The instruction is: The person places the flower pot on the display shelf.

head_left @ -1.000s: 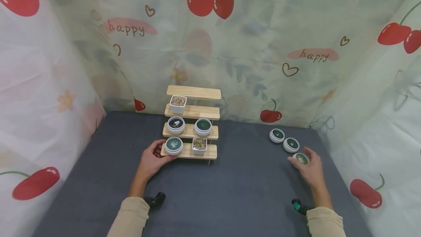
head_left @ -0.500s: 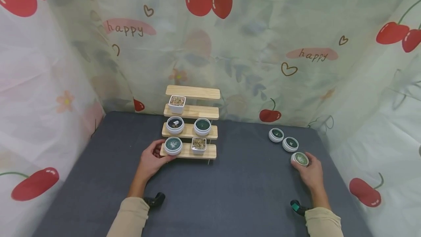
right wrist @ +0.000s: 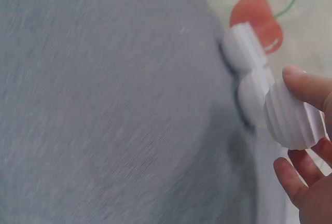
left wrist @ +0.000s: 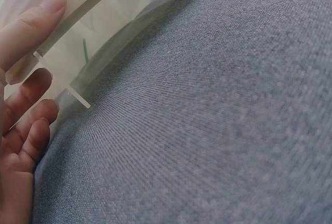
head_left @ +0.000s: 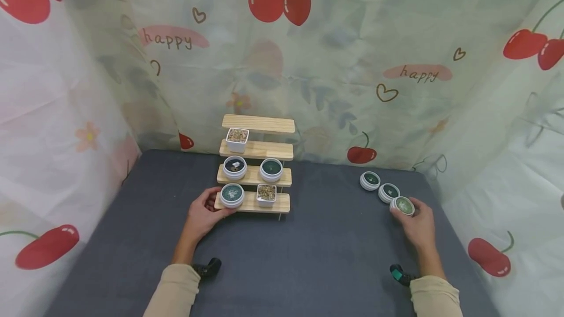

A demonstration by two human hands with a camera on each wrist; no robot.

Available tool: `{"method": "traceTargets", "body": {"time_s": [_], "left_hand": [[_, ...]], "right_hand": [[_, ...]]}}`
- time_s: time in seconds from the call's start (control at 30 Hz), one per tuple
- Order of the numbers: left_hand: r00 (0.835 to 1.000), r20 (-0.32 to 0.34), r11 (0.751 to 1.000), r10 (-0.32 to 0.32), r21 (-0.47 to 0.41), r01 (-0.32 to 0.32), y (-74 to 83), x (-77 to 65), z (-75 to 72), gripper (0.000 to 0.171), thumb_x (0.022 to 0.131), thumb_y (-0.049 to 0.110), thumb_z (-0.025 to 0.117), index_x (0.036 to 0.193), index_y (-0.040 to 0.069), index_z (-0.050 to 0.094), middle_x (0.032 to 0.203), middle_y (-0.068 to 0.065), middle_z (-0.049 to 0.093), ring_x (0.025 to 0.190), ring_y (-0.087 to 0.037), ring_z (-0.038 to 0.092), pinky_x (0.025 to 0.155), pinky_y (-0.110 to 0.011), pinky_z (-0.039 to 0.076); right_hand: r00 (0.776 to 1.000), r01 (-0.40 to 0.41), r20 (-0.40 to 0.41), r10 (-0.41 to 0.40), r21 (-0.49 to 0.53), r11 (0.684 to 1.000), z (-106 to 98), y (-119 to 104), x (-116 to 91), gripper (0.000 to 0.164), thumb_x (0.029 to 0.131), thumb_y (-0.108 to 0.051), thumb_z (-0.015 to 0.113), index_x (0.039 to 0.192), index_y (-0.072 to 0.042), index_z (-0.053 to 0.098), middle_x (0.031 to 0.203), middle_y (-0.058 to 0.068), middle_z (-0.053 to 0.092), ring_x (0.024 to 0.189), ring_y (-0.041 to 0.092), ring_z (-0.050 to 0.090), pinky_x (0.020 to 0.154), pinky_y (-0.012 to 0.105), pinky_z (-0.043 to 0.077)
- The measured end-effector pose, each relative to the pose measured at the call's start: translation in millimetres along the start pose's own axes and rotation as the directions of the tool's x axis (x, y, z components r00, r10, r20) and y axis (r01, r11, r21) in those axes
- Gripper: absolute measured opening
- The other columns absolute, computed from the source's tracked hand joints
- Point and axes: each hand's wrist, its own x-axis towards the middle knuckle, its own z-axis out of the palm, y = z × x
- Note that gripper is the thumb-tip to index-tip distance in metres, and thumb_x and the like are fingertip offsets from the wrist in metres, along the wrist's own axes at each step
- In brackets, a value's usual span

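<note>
At the lowest board of a four-tier wooden stand (head_left: 259,123), my left hand (head_left: 202,216) grips the left end. Its thumb lies along the board's front edge, just under a round white pot (head_left: 232,195) with blue-green contents. In the left wrist view, the other fingers (left wrist: 39,136) curl loosely below the board. On the right, my right hand (head_left: 418,226) holds another round white pot (head_left: 404,205) with pale green contents between thumb and fingers. The right wrist view shows this pot's ribbed side (right wrist: 291,115), with the thumb on its upper edge.
Two similar round pots (head_left: 369,180) stand on the dark cloth behind the held one. Higher boards carry a square pot (head_left: 237,140) and two round pots (head_left: 270,169); a square pot (head_left: 266,194) shares the lowest board. A cherry-print curtain (head_left: 335,62) encloses the table.
My right hand has closed on the pale green pot and lifted it slightly, bringing it nearer the pot behind. My left hand stays at the stand.
</note>
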Motion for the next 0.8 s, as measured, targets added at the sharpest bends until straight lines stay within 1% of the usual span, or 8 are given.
{"method": "traceTargets", "body": {"time_s": [0.1,0.27,0.33,0.4,0.47,0.57,0.63,0.8], "left_hand": [[1.0,0.001,1.0,0.002,-0.002,-0.002,-0.5,-0.3,-0.2,0.074,0.07,0.035,0.095,0.134,0.016,0.061,0.103,-0.007,0.064,0.081,-0.015,0.056,0.069,-0.021,0.046],[1.0,0.002,1.0,0.007,0.004,-0.007,-1.7,-0.3,-0.6,0.074,0.071,0.035,0.095,0.134,0.017,0.061,0.103,-0.007,0.064,0.08,-0.014,0.056,0.069,-0.021,0.046],[1.0,0.002,1.0,0.011,0.004,-0.011,-1.7,0.0,-0.7,0.074,0.071,0.034,0.095,0.134,0.017,0.061,0.103,-0.007,0.064,0.08,-0.014,0.056,0.069,-0.021,0.046],[1.0,0.002,1.0,0.015,0.003,-0.015,-1.8,0.4,-0.8,0.074,0.071,0.034,0.095,0.134,0.017,0.061,0.102,-0.007,0.065,0.08,-0.014,0.056,0.069,-0.021,0.046],[1.0,0.004,1.0,0.016,0.005,-0.016,-2.7,0.6,-0.6,0.074,0.072,0.034,0.094,0.135,0.016,0.061,0.103,-0.007,0.065,0.08,-0.013,0.056,0.069,-0.021,0.046],[1.0,0.006,1.0,0.015,0.002,-0.015,-2.6,0.4,-0.5,0.074,0.072,0.034,0.094,0.135,0.016,0.061,0.103,-0.007,0.065,0.08,-0.014,0.056,0.069,-0.021,0.046],[1.0,0.006,1.0,0.015,0.001,-0.015,-2.7,0.2,-0.6,0.074,0.072,0.034,0.094,0.135,0.016,0.06,0.103,-0.007,0.064,0.08,-0.014,0.056,0.069,-0.021,0.046],[1.0,0.003,1.0,0.015,0.006,-0.015,-2.5,0.7,-0.6,0.074,0.072,0.033,0.094,0.135,0.015,0.06,0.103,-0.008,0.064,0.08,-0.014,0.056,0.069,-0.021,0.046]], "right_hand": [[1.0,0.013,0.006,-0.014,0.029,0.999,-2.7,-13.7,1.6,0.074,0.088,-0.029,0.081,0.145,0.005,0.049,0.138,0.025,0.055,0.091,0.017,0.051,0.066,0.019,0.038],[0.999,0.034,0.038,-0.037,0.092,0.995,-4.2,-40.1,2.3,0.077,0.09,-0.033,0.078,0.15,0.001,0.044,0.147,0.023,0.043,0.117,0.027,0.053,0.071,0.013,0.04],[0.997,0.061,0.041,-0.067,0.123,0.991,-3.1,-52.4,2.8,0.075,0.091,-0.032,0.078,0.149,0.0,0.045,0.146,0.021,0.043,0.117,0.024,0.054,0.07,0.01,0.041],[0.994,0.098,0.041,-0.105,0.156,0.983,-0.9,-64.8,3.2,0.072,0.091,-0.029,0.079,0.148,0.0,0.046,0.144,0.02,0.044,0.11,0.016,0.056,0.069,0.009,0.043],[0.99,0.123,0.042,-0.133,0.18,0.976,2.3,-77.5,3.4,0.07,0.091,-0.029,0.079,0.147,-0.001,0.048,0.141,0.018,0.045,0.103,0.008,0.053,0.071,0.009,0.043],[0.984,0.155,0.057,-0.17,0.202,0.967,7.9,-96.7,2.9,0.07,0.09,-0.031,0.079,0.147,-0.004,0.048,0.139,0.017,0.045,0.098,0.002,0.05,0.075,0.008,0.042],[0.978,0.174,0.076,-0.195,0.229,0.958,12.3,-109.7,2.4,0.069,0.09,-0.031,0.079,0.147,-0.006,0.049,0.138,0.017,0.044,0.102,0.004,0.05,0.077,0.007,0.042],[0.954,0.226,0.124,-0.274,0.302,0.926,25.2,-142.5,2.9,0.069,0.09,-0.026,0.079,0.148,-0.006,0.047,0.142,0.018,0.044,0.111,0.017,0.052,0.08,0.006,0.043]]}}
